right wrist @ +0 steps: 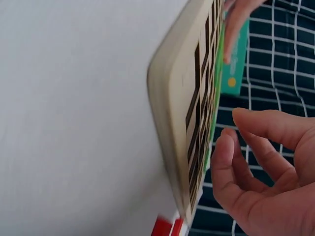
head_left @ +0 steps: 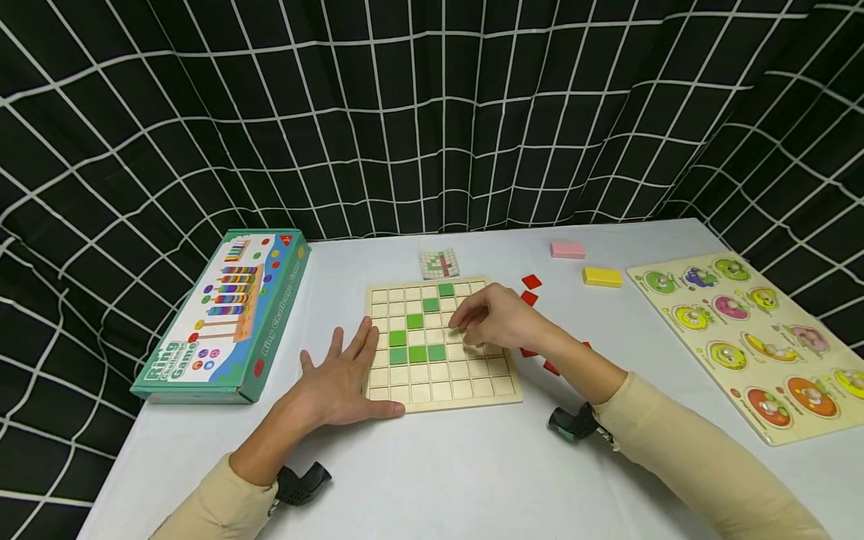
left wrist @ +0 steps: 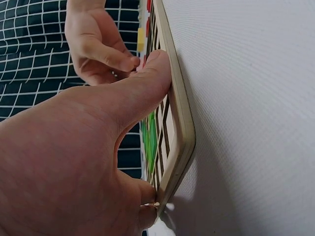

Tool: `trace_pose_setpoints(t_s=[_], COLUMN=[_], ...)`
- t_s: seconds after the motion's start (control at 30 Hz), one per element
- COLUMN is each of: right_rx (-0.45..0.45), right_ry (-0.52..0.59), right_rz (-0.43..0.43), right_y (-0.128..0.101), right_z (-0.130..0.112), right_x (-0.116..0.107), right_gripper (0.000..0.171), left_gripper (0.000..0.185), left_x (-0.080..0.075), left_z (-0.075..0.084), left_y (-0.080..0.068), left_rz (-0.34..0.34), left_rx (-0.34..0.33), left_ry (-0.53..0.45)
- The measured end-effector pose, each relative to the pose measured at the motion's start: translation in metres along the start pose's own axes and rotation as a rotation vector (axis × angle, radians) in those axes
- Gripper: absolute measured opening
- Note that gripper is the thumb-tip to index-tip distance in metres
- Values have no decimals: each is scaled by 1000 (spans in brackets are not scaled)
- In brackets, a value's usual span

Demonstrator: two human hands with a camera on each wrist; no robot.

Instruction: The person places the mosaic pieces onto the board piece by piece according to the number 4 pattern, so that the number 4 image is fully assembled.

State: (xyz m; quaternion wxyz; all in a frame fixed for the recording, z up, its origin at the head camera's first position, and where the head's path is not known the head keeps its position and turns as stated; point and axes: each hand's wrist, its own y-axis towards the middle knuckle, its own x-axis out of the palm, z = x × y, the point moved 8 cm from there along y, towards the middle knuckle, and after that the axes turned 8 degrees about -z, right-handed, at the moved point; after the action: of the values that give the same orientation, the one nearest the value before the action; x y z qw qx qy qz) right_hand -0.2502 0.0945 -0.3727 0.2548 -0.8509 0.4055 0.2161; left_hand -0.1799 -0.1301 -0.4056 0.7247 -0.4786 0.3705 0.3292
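Observation:
A square wooden grid board (head_left: 420,394) lies on the table, with several green tiles (head_left: 418,353) set in its cells. My left hand (head_left: 344,379) is spread at its near left corner, thumb on the front edge and fingertips along the left side; the left wrist view shows the thumb (left wrist: 155,69) resting on the rim. Over the right half of the board, my right hand (head_left: 502,319) hovers with bent fingers. Its thumb and fingertips stand apart in the right wrist view, and nothing shows between them. Part of the board beneath this hand is hidden.
Several red tiles (head_left: 532,281) lie scattered right of the board. Behind it is a small pattern card (head_left: 439,264). Pink (head_left: 568,250) and yellow (head_left: 602,277) blocks sit farther right, near a fruit puzzle board (head_left: 763,330). A boxed ring game (head_left: 226,315) stands left.

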Motion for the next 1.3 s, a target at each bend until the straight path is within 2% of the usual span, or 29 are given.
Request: trace_pose_setpoints(t_s=[0.2,0.63,1.0,1.3], right_rx=[36,117,203,295], right_ry=[23,-22,5,1], right_rz=[58,188,266,272], right_y=[-8,-26,-31,-28], right_z=[13,42,68,83], right_x=[-20,-61,-83,-89], right_gripper=[25,24,27,32], left_gripper=[128,129,129,128], left_x=[-1,0,0,0], left_z=[0,0,1,0], left_y=[0,-3,-4,-1], left_rz=[5,10,7,7], left_rx=[1,13,12,9], left_ry=[-1,2,-1,1])
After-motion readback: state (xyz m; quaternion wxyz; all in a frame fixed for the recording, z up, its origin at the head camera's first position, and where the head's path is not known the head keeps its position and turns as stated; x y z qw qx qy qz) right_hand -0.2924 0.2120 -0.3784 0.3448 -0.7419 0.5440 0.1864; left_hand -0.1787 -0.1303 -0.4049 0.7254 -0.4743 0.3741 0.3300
